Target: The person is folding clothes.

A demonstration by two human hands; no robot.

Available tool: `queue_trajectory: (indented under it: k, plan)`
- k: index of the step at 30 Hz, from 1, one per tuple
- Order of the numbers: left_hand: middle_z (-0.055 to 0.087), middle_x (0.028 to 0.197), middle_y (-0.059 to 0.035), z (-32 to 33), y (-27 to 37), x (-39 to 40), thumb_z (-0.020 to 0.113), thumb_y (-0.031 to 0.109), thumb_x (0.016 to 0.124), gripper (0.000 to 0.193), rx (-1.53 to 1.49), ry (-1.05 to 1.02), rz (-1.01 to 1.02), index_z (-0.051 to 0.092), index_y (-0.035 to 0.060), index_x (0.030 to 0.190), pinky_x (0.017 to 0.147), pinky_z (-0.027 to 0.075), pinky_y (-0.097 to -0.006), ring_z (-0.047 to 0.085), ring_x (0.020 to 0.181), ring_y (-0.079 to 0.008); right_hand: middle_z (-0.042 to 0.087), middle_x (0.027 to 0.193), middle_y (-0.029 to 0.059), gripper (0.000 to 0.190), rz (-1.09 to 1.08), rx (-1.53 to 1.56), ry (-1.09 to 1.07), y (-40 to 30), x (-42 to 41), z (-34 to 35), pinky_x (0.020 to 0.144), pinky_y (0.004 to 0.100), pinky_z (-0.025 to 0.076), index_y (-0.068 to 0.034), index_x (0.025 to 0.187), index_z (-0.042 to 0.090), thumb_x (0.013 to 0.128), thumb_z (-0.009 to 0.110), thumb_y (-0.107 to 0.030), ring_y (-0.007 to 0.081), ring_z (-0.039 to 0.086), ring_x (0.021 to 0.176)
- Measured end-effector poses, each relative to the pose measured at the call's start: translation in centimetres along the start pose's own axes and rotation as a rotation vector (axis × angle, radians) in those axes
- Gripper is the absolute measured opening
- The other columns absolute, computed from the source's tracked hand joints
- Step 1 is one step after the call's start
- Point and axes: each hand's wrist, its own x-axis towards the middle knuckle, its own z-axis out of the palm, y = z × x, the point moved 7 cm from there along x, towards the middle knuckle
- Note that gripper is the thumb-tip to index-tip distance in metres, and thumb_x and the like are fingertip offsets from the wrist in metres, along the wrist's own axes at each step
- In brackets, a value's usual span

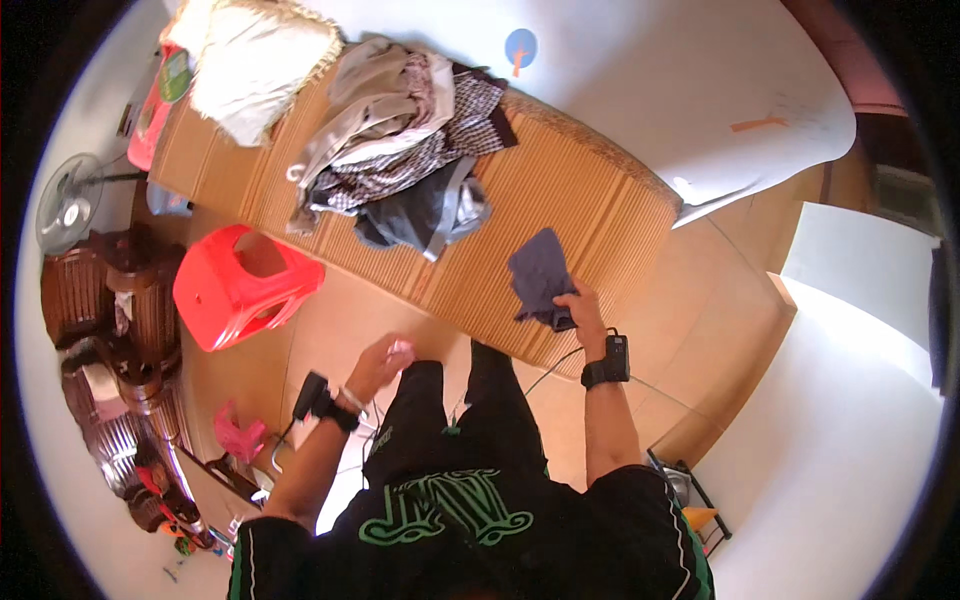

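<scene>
My right hand (583, 309) grips the lower edge of a folded dark grey-blue cloth (541, 271), over the near right part of a bed or bench with a slatted bamboo mat (480, 289). Off the mat's near edge, my left hand (386, 360) is raised above my lap with its fingers bent; whether it holds something small is unclear. Farther back on the mat lies a heap of clothes: a dark grey garment (409, 214) in front, a black-and-white patterned one (375, 176), and beige ones (367, 82) behind. Both wrists wear black straps with devices.
A red plastic stool (240, 289) lies tipped on the tiled floor at left. A cream fringed pillow (251, 67) rests on the mat's far left. A fan (71, 210), carved wooden furniture (112, 300) and a pink plastic bag (238, 433) are at left. A white wall borders the mat's far side.
</scene>
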Motion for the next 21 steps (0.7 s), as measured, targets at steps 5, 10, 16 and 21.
queue_trajectory:
  k: [5, 10, 16, 21]
  plan:
    - [0.057, 0.088, -0.0038, 2.4, 0.0, -0.7, 0.056, 0.013, 0.08, 0.024, -0.136, -0.002, -0.192, 0.052, 0.0002, 0.099, 0.073, 0.044, -0.0231, 0.053, 0.082, -0.01, 0.058, 0.099, 0.0088, 0.049, -0.111, 0.137, 0.248, -2.7, 6.9, -5.2, 0.067, 0.0271, 0.048, 0.001, 0.117, 0.048, 0.068, 0.053, 0.003, 0.0184, 0.058, 0.081]
    - [0.059, 0.095, -0.008, 2.4, -1.5, -1.2, 0.056, 0.016, 0.079, 0.027, -0.175, 0.075, -0.354, 0.052, 0.0007, 0.101, 0.074, 0.044, -0.0271, 0.055, 0.084, -0.0136, 0.059, 0.097, 0.009, 0.051, -0.133, -0.12, 0.177, -8.9, 11.4, -5.1, 0.074, 0.0311, 0.045, 0.0, 0.118, 0.047, 0.068, 0.055, -0.004, 0.0211, 0.058, 0.082]
    - [0.059, 0.095, -0.0044, 3.2, -1.8, -1.5, 0.058, 0.024, 0.077, 0.03, -0.209, 0.107, -0.453, 0.054, 0.0051, 0.1, 0.067, 0.041, -0.0242, 0.055, 0.08, -0.0114, 0.05, 0.111, 0.0173, 0.051, -0.336, -0.757, 0.563, -14.2, 14.7, -10.3, 0.08, 0.0405, 0.043, -0.006, 0.118, 0.048, 0.069, 0.057, -0.013, 0.0318, 0.053, 0.093]
    - [0.059, 0.094, -0.0027, 4.3, -2.6, -2.1, 0.059, 0.024, 0.077, 0.028, -0.278, 0.124, -0.527, 0.054, 0.0068, 0.099, 0.066, 0.041, -0.0245, 0.055, 0.079, -0.0106, 0.04, 0.12, 0.0198, 0.056, -0.815, -1.076, 0.934, -14.7, 14.6, -9.3, 0.084, 0.0452, 0.039, -0.008, 0.12, 0.043, 0.065, 0.058, -0.012, 0.0368, 0.041, 0.107]
